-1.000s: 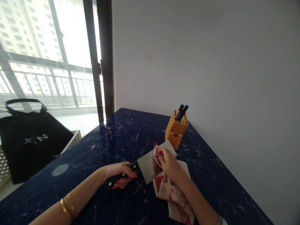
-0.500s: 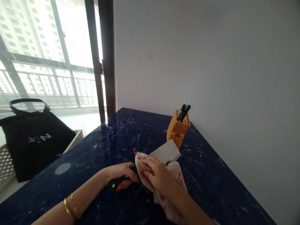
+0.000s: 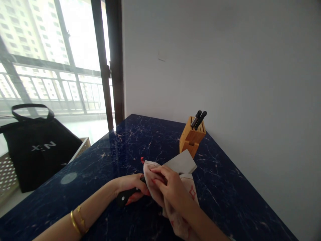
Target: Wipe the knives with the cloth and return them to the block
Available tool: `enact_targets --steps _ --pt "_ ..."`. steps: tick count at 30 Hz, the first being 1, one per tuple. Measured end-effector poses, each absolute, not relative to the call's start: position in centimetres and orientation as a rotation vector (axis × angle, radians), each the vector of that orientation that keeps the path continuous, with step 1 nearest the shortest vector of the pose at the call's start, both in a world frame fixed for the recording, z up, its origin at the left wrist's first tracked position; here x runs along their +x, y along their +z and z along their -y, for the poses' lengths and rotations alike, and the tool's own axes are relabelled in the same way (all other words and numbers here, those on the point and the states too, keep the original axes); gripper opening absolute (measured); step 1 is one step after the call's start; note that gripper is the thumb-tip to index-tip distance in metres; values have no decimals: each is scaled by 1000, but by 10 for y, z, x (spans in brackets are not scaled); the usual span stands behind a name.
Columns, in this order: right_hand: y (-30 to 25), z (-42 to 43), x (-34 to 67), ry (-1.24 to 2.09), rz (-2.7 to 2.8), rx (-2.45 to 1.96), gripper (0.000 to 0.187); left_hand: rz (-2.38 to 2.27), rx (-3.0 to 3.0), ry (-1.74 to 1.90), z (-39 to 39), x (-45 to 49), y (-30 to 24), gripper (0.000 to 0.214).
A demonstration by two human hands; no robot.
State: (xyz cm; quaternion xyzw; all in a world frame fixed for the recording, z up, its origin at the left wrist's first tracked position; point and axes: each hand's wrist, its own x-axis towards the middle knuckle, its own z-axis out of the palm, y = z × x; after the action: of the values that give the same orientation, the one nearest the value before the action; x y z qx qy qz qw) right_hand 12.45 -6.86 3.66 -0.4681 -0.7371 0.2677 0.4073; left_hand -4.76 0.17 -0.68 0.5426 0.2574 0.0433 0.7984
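Observation:
My left hand grips the black handle of a steel cleaver, with the fingers wrapped around it. The broad blade points away from me, and its near part is hidden. My right hand pinches a white cloth with red patterns around the blade. The cloth hangs down past my right wrist towards the dark blue marble countertop. A small red tag sticks out at the cloth's far corner.
A bamboo knife block holding black-handled knives stands near the wall, beyond the blade. The counter's right edge meets a white wall. At the left, a black tote bag rests by a lattice crate, before a glass door.
My right hand and the cloth have moved from the blade's far end towards the handle, now covering the blade's near part. Since half a second ago, they have barely moved.

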Motion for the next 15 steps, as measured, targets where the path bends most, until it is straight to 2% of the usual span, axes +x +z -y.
enact_targets --steps 6,12,15 --pt "36 72 127 715 1859 -1297 27 -541 1160 70 -6 -51 -15 14" --pt "34 67 122 810 1691 -1224 18 -560 1182 67 -5 -49 -14 15" --pt "31 66 121 816 1648 -1220 17 -557 1204 33 -3 -49 -10 9"
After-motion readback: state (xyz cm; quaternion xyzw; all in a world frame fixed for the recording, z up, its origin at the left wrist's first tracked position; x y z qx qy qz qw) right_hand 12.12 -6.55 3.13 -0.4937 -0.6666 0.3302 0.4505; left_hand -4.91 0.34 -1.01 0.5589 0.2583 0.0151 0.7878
